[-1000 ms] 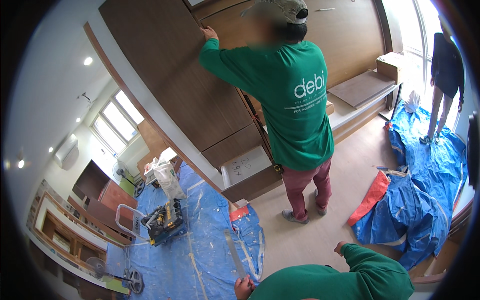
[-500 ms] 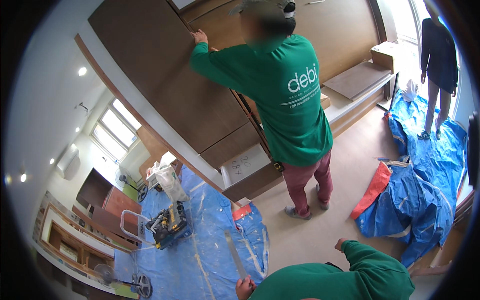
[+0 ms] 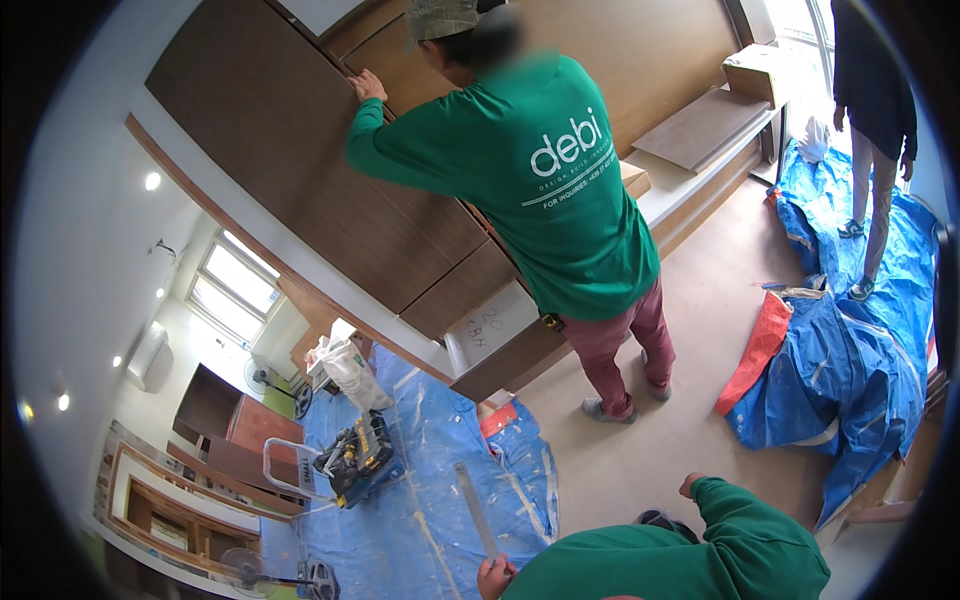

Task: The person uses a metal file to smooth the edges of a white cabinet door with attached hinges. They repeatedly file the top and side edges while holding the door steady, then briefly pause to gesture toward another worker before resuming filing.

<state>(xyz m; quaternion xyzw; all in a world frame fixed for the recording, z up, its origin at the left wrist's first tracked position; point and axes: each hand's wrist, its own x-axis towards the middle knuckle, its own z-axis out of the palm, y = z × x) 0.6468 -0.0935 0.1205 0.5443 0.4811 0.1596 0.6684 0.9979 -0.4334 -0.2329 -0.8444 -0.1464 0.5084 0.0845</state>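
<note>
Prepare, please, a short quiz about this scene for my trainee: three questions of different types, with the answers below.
1. Which hand of the person wearing the camera holds the long flat grey strip?
2. True or false: the capped co-worker stands with both feet on blue sheeting.
3. The co-worker's raised hand is at the edge of what?
a) a white bag
b) a tall brown panel
c) a standing fan

Key:
1. The left hand.
2. False; both feet are on the pale floor.
3. b
</note>
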